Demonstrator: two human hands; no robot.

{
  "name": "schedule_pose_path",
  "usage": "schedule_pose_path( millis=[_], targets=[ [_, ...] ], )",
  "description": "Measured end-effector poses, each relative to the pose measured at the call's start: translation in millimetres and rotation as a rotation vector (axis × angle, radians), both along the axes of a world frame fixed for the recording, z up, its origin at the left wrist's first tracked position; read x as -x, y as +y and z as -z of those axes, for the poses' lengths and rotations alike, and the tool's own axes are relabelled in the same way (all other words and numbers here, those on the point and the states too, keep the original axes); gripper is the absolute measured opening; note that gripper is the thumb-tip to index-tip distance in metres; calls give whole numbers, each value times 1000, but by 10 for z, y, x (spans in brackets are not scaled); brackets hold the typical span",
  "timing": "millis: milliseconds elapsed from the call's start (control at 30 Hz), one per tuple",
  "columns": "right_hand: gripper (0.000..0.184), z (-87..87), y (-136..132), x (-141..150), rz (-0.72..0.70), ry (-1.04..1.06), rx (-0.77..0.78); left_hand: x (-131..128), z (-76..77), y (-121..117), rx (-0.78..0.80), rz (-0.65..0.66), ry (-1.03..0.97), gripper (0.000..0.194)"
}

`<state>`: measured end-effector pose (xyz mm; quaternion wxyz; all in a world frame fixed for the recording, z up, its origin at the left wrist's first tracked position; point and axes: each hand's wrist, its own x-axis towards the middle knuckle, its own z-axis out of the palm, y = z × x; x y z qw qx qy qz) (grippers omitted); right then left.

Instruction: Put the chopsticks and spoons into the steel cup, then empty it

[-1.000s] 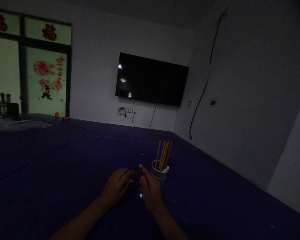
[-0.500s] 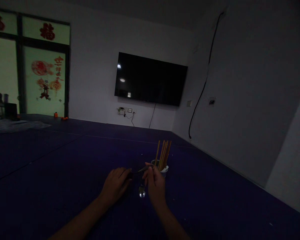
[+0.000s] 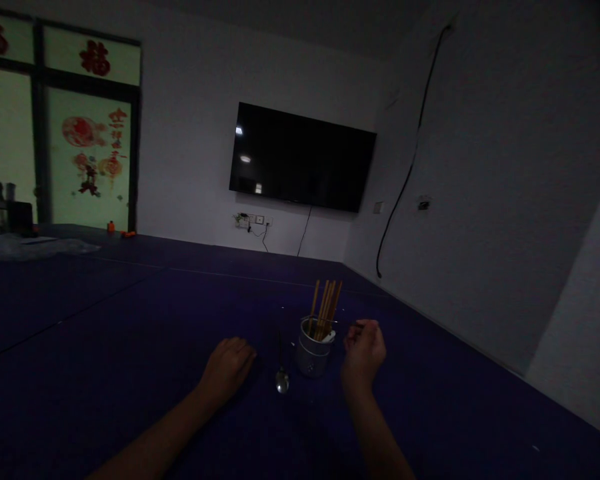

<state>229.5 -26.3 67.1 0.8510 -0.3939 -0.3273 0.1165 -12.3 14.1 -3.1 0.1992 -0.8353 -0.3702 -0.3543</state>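
Observation:
A light-grey utensil holder (image 3: 312, 357) stands upright between my hands, with several wooden chopsticks (image 3: 325, 307) and a white-handled piece in it. A metal spoon (image 3: 282, 381) lies on the purple tabletop to its left, bowl toward me. My left hand (image 3: 230, 363) rests on the surface left of the spoon, fingers curled under, with nothing showing in them. Just right of the holder, my right hand (image 3: 365, 347) is raised with its fingers closed. A thin line crosses the holder's rim near it; whether the hand holds this is too dark to tell.
The purple table (image 3: 190, 307) reaches back to the wall, where a television (image 3: 303, 157) hangs. Clear plastic sheeting (image 3: 35, 247) and a dark box (image 3: 20, 217) lie far left. Small orange items (image 3: 111, 227) sit near the glass door (image 3: 87, 160). A black cable (image 3: 405, 177) hangs on the right wall.
My hands were close together with a thin metal utensil between them. My right hand has moved right, past the holder, uncovering it. My left hand has drawn slightly left; the spoon is in plain view.

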Motion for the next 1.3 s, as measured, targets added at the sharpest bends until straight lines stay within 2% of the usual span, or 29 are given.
schedule_pose_path(
  millis=[200, 433, 700, 833, 1067, 1167, 1300],
  targets=[
    [39, 79, 63, -180, 174, -90, 101, 19, 14, 4, 91, 10, 7, 36],
    [39, 224, 163, -227, 215, -208, 224, -5, 12, -12, 108, -36, 51, 53],
    [46, 255, 199, -213, 270, -435, 361, -25, -17, -73, 291, -119, 90, 65],
    [44, 262, 217, -191, 239, -471, 355, -37, -25, -82, 318, -109, 102, 69],
    [46, 287, 223, -145, 218, -412, 367, -39, -47, -110, 323, -93, 101, 72],
    [48, 227, 150, -90, 280, -346, 366, -39, -56, -120, 329, -78, 78, 74],
    [49, 101, -25, 32, 391, -322, 251, -48, -70, -134, 350, -73, 66, 74]
  ],
)
